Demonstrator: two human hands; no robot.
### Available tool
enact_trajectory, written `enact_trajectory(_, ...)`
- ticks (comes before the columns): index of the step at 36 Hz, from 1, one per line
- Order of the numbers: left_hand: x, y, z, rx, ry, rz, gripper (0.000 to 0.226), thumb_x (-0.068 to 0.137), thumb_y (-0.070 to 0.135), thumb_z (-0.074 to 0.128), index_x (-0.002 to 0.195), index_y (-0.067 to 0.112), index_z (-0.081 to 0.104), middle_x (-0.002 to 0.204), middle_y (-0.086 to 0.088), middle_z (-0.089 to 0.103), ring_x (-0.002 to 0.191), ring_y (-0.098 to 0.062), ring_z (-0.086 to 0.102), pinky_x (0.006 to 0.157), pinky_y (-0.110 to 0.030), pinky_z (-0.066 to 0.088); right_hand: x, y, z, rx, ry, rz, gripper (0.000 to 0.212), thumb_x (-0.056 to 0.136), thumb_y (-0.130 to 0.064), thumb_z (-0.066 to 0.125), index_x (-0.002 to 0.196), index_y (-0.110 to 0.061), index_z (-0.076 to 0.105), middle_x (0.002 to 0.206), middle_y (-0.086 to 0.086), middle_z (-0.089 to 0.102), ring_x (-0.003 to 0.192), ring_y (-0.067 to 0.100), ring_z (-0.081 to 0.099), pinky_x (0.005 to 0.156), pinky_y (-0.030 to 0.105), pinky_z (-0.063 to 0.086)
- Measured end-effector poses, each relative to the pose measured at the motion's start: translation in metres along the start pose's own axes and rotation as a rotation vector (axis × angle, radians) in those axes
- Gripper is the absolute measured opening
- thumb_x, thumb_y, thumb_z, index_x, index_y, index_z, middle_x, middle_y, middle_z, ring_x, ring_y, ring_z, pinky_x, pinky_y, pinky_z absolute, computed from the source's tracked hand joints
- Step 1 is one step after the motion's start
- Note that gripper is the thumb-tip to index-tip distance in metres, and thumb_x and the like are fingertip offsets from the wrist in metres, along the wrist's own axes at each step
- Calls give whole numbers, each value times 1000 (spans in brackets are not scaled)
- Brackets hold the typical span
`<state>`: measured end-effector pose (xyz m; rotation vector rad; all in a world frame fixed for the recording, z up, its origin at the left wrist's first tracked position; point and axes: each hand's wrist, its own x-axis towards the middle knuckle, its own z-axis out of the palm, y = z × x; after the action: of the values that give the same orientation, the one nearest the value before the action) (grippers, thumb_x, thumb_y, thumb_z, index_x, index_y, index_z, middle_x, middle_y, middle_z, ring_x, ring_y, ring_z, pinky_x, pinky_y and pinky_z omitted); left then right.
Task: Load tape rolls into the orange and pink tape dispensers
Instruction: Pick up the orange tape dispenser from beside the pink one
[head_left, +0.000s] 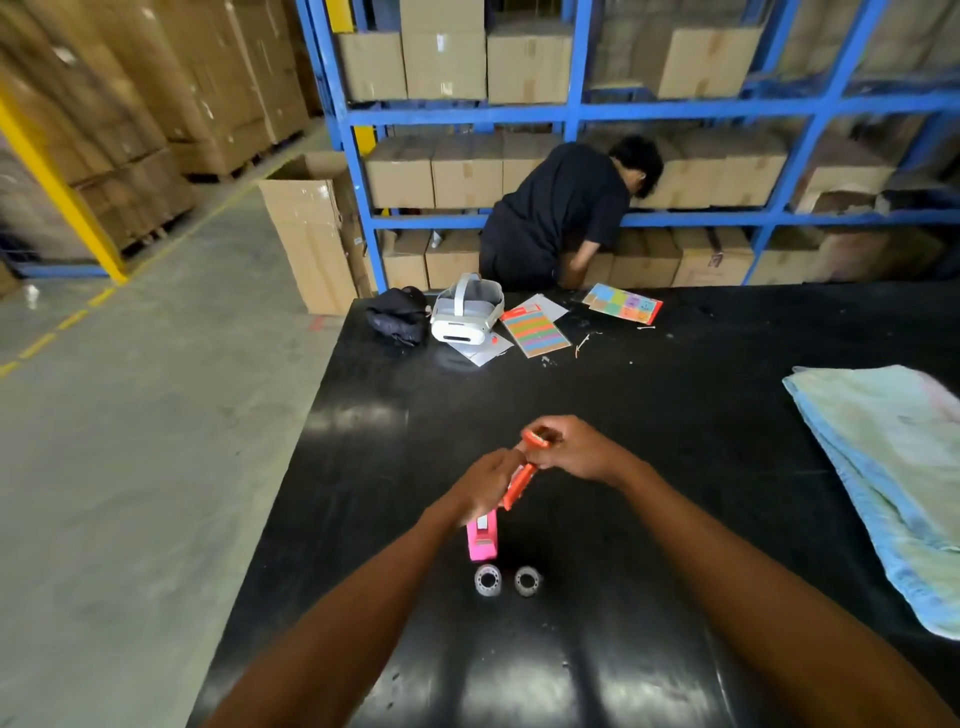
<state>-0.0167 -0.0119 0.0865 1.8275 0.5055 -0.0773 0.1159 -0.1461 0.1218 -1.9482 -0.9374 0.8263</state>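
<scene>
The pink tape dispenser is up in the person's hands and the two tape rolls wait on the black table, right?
Not quite. The head view shows both hands holding the orange tape dispenser; the pink tape dispenser stands on the black table, just beyond the two tape rolls.

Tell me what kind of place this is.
Most likely a warehouse or packing area: blue steel racking filled with cardboard boxes, more stacked cartons on the left, and a bare concrete floor with yellow markings.
</scene>
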Motion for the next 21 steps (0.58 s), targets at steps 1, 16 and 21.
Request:
enact_trajectory(1, -3, 5, 2, -32, 35, 4, 57, 103, 50, 40, 100, -3, 61, 72, -6, 59, 59, -15, 54, 60, -33, 47, -3, -1, 2, 89, 16, 18, 24, 89, -25, 75, 110, -14, 71, 107, 5, 75, 100, 18, 73, 87, 33, 60)
enact_trajectory(16, -13, -5, 33, -98, 259, 32, 89, 92, 78, 17, 98, -1, 59, 78, -17, 72, 62, -17, 64, 62, -34, 52, -41, -2, 68, 156, 288, 125, 47, 102, -58, 34, 101, -17, 56, 94, 12, 70, 77, 21, 68, 62, 34, 53)
enact_trajectory(21, -27, 0, 45, -68, 296, 13, 59, 103, 61, 23, 103, 9, 53, 83, -9, 68, 68, -18, 65, 59, -33, 54, -44, -2, 81, 127, 404, 152, 44, 98, -66, 35, 94, -26, 53, 93, 1, 70, 85, 18, 70, 77, 41, 56)
